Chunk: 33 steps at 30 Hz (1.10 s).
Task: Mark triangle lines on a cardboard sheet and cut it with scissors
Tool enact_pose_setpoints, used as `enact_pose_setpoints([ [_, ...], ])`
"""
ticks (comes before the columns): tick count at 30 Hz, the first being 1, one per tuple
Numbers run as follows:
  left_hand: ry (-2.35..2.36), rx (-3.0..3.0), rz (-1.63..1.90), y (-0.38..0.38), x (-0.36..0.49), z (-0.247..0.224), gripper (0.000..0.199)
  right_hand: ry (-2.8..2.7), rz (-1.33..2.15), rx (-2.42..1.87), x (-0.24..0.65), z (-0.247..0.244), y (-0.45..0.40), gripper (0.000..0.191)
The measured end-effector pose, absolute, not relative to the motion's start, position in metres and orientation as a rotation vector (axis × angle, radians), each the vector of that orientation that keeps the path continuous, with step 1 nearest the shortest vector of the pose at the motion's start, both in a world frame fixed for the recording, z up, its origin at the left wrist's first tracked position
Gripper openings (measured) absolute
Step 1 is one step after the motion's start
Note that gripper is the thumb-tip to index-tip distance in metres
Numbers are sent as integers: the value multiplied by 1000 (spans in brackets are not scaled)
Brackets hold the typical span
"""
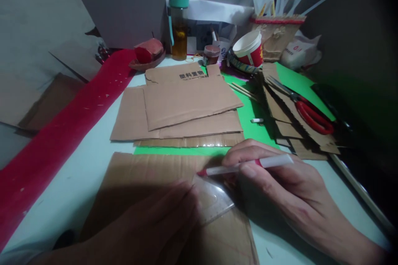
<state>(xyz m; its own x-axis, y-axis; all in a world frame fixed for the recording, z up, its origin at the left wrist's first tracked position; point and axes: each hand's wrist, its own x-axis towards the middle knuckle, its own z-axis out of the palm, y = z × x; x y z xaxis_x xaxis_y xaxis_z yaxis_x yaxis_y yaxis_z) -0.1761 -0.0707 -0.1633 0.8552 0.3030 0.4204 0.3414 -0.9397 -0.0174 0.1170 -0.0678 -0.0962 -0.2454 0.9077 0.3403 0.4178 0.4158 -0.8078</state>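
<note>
A brown cardboard sheet [139, 169] lies at the near middle of the table. On it is a clear plastic ruler [214, 201] with a rounded edge. My left hand [155, 219], in shadow with its fingers together, presses the ruler's left part. My right hand [276, 186] holds a white pen [230, 168] with a red tip, which points left and meets the cardboard by the ruler's upper corner. Just beyond lies a stack of cut cardboard pieces [189, 99] on green paper [248, 130].
Red-handled scissors [314, 118] rest on cardboard strips [298, 147] at the right. Along the back stand a bottle [179, 29], a paper cup [248, 49] and a holder [273, 35] with straws. A red strip [71, 120] runs down the left.
</note>
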Motion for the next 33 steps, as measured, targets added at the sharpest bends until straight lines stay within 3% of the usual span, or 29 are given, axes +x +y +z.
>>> enact_pose_setpoints([
  [5,-462,-2941,-489,-67,-181,-152,38,-1817,770,-1147,120,-93,-68,24],
  [11,-396,-2901,-450,-65,-182,-155,42,-1807,766,-1219,130,-84,-79,28],
  [17,-393,-2956,-359,-63,-194,-165,70,-1810,742,-1242,143,-79,-98,26],
  [33,-307,-3008,-520,-51,-186,-162,62,-1734,626,-1284,160,-91,-122,28],
])
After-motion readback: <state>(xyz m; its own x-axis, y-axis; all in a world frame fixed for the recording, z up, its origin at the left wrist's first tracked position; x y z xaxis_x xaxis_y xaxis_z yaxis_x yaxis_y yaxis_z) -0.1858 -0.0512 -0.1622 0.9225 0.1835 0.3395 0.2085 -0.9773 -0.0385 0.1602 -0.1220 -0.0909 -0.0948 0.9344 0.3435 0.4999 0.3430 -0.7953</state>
